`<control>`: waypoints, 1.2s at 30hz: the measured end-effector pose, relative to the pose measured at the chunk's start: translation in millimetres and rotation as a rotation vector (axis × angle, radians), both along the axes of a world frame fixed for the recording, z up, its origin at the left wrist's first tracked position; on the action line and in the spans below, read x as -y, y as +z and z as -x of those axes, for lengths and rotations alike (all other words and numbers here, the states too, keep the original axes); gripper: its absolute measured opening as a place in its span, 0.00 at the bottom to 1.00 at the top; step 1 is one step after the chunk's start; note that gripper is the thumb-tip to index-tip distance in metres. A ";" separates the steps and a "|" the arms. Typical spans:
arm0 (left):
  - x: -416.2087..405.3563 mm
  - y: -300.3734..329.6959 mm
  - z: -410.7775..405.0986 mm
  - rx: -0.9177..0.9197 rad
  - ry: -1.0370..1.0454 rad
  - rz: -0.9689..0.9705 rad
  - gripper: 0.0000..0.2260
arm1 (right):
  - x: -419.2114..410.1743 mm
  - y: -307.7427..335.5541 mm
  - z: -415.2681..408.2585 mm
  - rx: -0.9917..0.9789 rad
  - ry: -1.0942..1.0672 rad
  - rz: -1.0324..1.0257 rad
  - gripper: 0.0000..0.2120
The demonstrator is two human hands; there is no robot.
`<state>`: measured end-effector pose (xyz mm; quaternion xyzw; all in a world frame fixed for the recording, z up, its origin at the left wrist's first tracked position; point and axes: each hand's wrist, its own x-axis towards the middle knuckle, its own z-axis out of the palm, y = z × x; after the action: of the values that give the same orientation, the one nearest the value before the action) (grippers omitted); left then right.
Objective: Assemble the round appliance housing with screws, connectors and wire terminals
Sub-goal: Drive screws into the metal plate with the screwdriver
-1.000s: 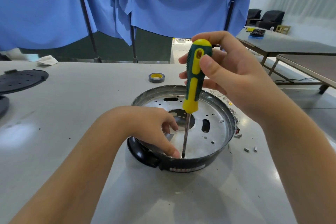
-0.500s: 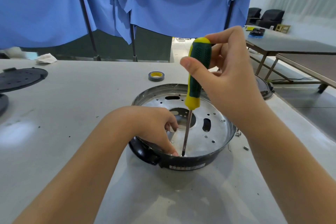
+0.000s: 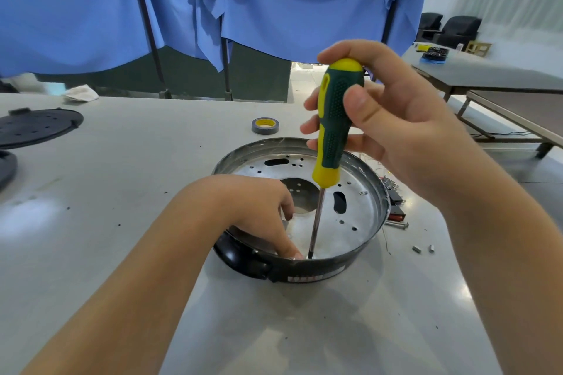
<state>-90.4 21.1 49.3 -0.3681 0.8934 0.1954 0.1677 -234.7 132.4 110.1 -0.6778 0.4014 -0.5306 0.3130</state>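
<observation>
I see the housing on the table, near its front edge. Tape roll lies behind it; loose screws right of it; perforated disc far left. Screwdriver stands inside the housing.

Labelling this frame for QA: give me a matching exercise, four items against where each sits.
Items:
1. screwdriver
2. tape roll
3. black perforated disc
4. loose screws

Places:
A. far left of the table
B. table, beyond the housing
C. table, right of the housing
D. upright in the right hand, tip inside the housing

Pairs: 1-D, 2-B, 3-A, 4-C
</observation>
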 end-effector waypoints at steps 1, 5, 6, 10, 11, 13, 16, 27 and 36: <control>0.4 -0.6 0.1 0.001 0.001 0.000 0.31 | -0.5 0.0 -2.0 -0.013 -0.010 0.025 0.13; 2.5 -2.4 0.1 -0.006 0.010 -0.025 0.30 | -1.0 0.7 -7.3 -0.070 -0.123 0.102 0.12; 3.2 -2.8 0.1 -0.009 0.014 -0.034 0.31 | -0.6 0.7 -7.2 -0.094 -0.176 0.121 0.12; 6.4 -4.7 1.1 -0.003 -0.006 -0.047 0.26 | 2.6 -3.6 -10.4 -0.173 -0.356 0.187 0.13; 7.2 -5.4 1.5 -0.001 -0.012 -0.049 0.26 | 3.4 -5.1 -12.7 -0.196 -0.383 0.208 0.12; 7.7 -6.3 1.1 -0.003 -0.006 -0.057 0.27 | 5.6 -7.9 -16.4 -0.242 -0.426 0.234 0.12; 8.2 -6.9 -0.7 -0.006 0.020 -0.046 0.33 | 7.5 -9.7 -15.8 -0.226 -0.366 0.167 0.15; 10.9 -9.0 -3.7 0.020 0.073 -0.017 0.34 | 9.3 -3.7 -2.4 0.157 -0.399 0.088 0.14; 9.3 -6.0 -2.5 0.003 0.114 -0.054 0.36 | 17.5 -11.9 70.2 -0.166 -0.708 -0.288 0.18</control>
<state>-87.9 11.8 43.3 -0.4142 0.8651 0.2280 0.1675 -304.9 114.9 98.2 -0.4871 0.7046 -0.4874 0.1692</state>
